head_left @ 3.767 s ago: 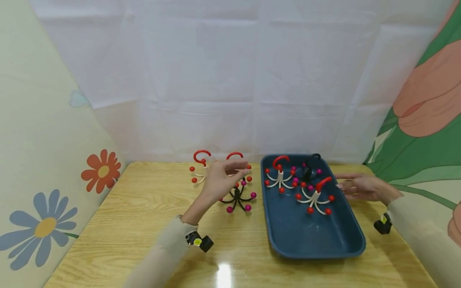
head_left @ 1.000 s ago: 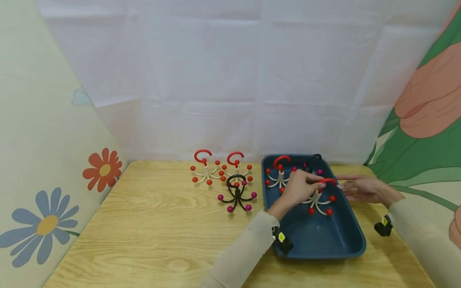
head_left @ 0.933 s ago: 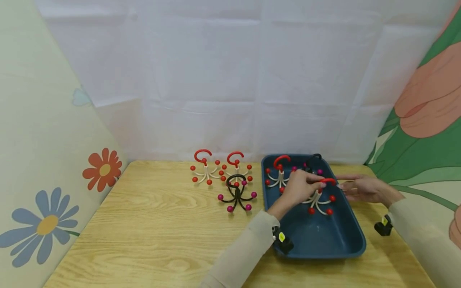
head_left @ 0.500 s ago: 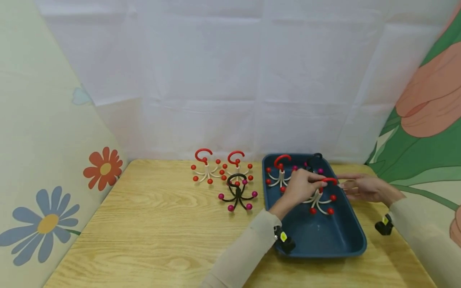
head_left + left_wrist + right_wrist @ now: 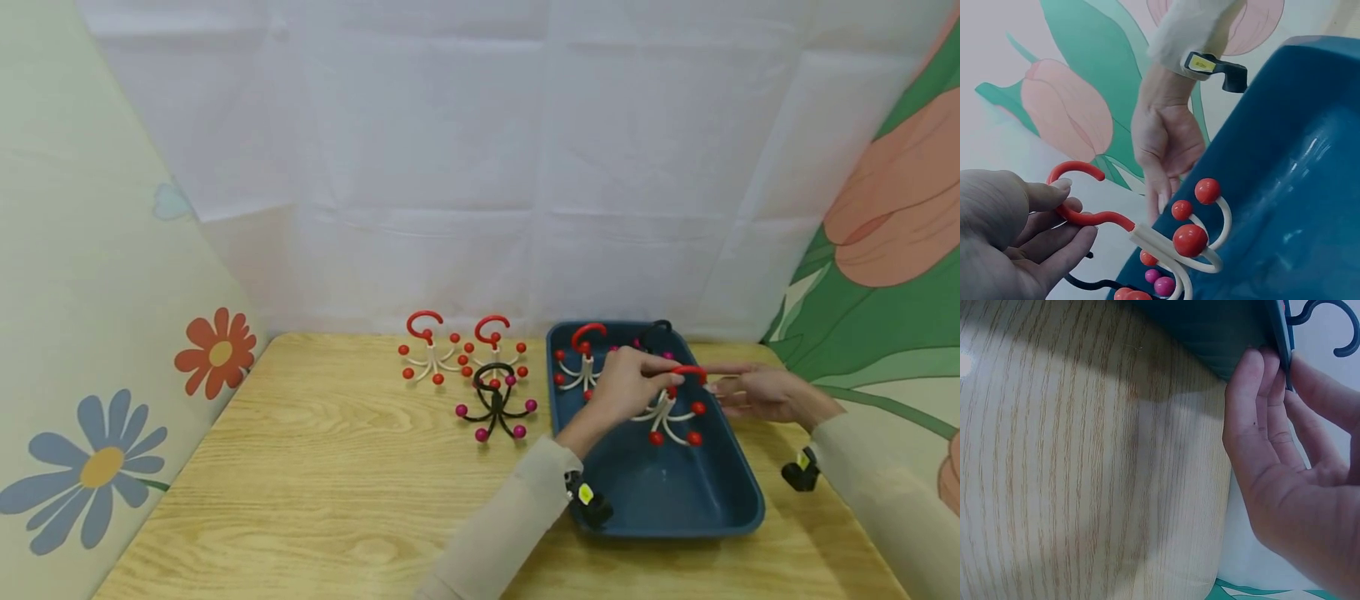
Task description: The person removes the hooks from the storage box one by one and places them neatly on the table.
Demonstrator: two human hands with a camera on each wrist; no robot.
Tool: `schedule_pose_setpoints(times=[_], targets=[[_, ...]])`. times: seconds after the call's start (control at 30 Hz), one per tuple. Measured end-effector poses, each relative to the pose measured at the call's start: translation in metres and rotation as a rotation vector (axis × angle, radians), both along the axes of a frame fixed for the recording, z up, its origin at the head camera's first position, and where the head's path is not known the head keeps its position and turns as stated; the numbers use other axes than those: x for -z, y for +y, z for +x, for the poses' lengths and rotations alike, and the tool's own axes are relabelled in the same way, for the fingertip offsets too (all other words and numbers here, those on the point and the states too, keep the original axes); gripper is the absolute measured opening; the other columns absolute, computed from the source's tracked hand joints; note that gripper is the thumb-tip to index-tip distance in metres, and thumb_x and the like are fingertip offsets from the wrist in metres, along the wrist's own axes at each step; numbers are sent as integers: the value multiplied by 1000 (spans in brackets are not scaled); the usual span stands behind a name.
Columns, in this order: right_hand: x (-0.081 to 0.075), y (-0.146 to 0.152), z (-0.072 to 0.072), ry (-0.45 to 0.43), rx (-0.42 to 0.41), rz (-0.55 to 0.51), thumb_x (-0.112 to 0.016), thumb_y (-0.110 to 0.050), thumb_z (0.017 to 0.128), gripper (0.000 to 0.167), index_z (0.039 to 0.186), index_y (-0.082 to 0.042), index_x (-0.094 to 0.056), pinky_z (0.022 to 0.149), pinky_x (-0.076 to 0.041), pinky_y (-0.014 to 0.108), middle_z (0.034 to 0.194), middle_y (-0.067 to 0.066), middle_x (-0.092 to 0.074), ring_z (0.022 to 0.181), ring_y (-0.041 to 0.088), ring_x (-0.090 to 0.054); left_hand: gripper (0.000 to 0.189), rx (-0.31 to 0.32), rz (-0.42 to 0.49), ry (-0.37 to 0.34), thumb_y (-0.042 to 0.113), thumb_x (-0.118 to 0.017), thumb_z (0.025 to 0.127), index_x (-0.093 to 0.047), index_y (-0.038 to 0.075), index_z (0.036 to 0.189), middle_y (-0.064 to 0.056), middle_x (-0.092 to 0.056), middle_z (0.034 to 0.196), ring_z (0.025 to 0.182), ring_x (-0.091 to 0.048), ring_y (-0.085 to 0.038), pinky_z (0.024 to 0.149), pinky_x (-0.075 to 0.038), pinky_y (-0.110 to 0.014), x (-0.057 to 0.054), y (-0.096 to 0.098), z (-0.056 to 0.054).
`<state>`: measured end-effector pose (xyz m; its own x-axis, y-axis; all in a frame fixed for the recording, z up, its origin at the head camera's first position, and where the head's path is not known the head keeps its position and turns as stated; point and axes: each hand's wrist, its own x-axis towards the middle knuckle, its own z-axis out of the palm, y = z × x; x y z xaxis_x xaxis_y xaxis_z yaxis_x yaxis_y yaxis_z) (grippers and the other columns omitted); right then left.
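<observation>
My left hand (image 5: 624, 385) pinches the red hook of a white multi-armed hanger (image 5: 662, 410) with red ball tips. The left wrist view shows thumb and fingers of the left hand (image 5: 1019, 231) on the hook, with the white hanger (image 5: 1157, 242) tilted over the blue tray (image 5: 1291, 219). My right hand (image 5: 759, 393) holds the right rim of the tray (image 5: 660, 496). In the right wrist view, the right hand (image 5: 1285, 450) has fingers against the tray's outer wall (image 5: 1210, 337) and the thumb by its rim. Behind the left hand, another red-hooked white hanger (image 5: 587, 367) stands in the tray.
A black hanger (image 5: 658, 327), partly hidden, sits at the tray's back right. Left of the tray, two red-hooked white hangers (image 5: 431, 358) and a black hanger with magenta tips (image 5: 497, 404) stand on the wooden table (image 5: 337, 467). A white sheet (image 5: 420, 167) hangs behind.
From the hangers on the table, my left hand has moved right into the tray and taken the white hanger's red hook. The hanger has since shifted slightly rightward and up. The right hand stays put.
</observation>
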<state>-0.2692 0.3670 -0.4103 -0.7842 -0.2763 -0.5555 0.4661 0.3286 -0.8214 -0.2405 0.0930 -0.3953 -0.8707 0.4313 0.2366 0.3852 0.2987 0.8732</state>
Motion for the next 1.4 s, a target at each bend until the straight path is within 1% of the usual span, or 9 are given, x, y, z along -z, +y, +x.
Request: schedule_pose_setpoints(times=[0.13, 0.27, 0.4, 0.63, 0.7, 0.87, 1.1, 1.27, 1.4], targets=[[-1, 0, 0, 8, -7, 6, -59, -13, 108, 82, 168, -1, -6, 96, -61, 32, 108, -12, -71, 103, 8, -73, 22, 2, -13, 21, 24, -77, 98, -83, 15, 117, -4, -83, 92, 48, -54, 0, 44, -37, -17, -7, -6, 2], [-1, -1, 1, 11, -7, 3, -58, -12, 108, 81, 168, 0, -5, 96, -61, 33, 107, -11, -72, 103, 9, -73, 25, 11, -29, 24, 28, -76, 98, -82, 16, 119, -5, -82, 87, 42, -47, -5, 41, -33, -18, -16, -13, 4], [-2, -2, 1, 7, -7, 11, -56, -12, 109, 80, 168, -1, -4, 95, -62, 32, 106, -9, -73, 101, 9, -74, 27, 48, -9, -7, 29, -74, 100, -81, 17, 123, -6, -83, 95, 46, -51, -3, 43, -33, -18, -25, -22, 7], [-4, -2, 3, 5, -12, 12, -52, -10, 109, 76, 167, 2, -4, 95, -62, 33, 106, -11, -72, 101, 8, -73, 27, 103, 39, -32, 27, -72, 101, -80, 17, 125, -8, -83, 102, 36, -36, -12, 40, -28, -22, -47, -39, 15], [-4, -3, 3, 5, -7, 13, -53, -11, 109, 77, 168, 2, -5, 94, -62, 32, 105, -11, -73, 100, 8, -73, 27, 121, 41, -33, 27, -72, 102, -79, 18, 126, -8, -83, 105, 37, -38, -14, 42, -28, -22, -53, -44, 18], [-4, -2, 2, 7, -6, 11, -56, -11, 108, 78, 168, 2, -7, 94, -62, 33, 105, -11, -74, 101, 9, -74, 26, 140, 15, 10, 29, -74, 100, -81, 19, 123, -2, -84, 99, 43, -48, -15, 46, -31, -22, -68, -59, 24], [-3, -2, 1, -1, 7, -5, -53, -8, 109, 71, 168, -3, -16, 94, -62, 33, 108, -9, -72, 101, 9, -74, 25, 179, 17, 41, 25, -73, 101, -81, 16, 123, -5, -84, 97, 38, -34, -14, 44, -29, -23, -87, -82, 31], [-3, -2, 2, -11, 12, -38, -53, -8, 109, 69, 169, -6, -19, 93, -62, 34, 109, -7, -74, 101, 9, -75, 28, 179, 20, 25, 26, -72, 102, -79, 14, 126, -7, -84, 102, 47, -46, -13, 49, -34, -24, -96, -103, 32], [-4, -2, 3, -22, 17, -58, -54, -8, 109, 66, 168, -11, -26, 93, -63, 33, 108, -8, -75, 101, 9, -75, 31, 145, 20, 11, 30, -72, 101, -78, 16, 128, -3, -83, 110, 77, -70, -12, 62, -48, -23, -98, -122, 31]])
